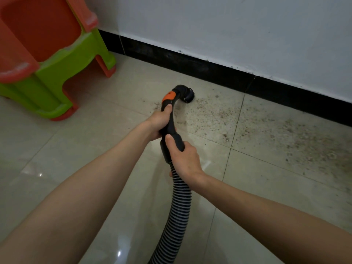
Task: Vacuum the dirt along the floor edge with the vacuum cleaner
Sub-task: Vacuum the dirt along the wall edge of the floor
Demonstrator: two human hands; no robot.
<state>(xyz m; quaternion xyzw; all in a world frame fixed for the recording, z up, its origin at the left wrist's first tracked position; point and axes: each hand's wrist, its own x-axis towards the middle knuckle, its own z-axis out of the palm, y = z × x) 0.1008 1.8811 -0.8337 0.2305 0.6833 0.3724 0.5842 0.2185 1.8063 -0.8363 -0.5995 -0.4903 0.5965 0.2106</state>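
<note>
A black vacuum handle [170, 121] with an orange button [168, 96] ends in a round black nozzle [188, 94] that sits on the tiled floor close to the black skirting board [219, 68]. My left hand [159, 122] grips the handle just below the orange button. My right hand [185, 159] grips the lower cuff where the ribbed grey hose [176, 216] begins. Brown dirt [266, 130] is scattered over the tiles to the right of the nozzle, along the skirting.
A green and orange plastic stool stack [47, 60] stands on the floor at the upper left, near the wall. The white wall [247, 31] runs diagonally above the skirting. Glossy beige tiles [76, 149] stretch to the left and in front.
</note>
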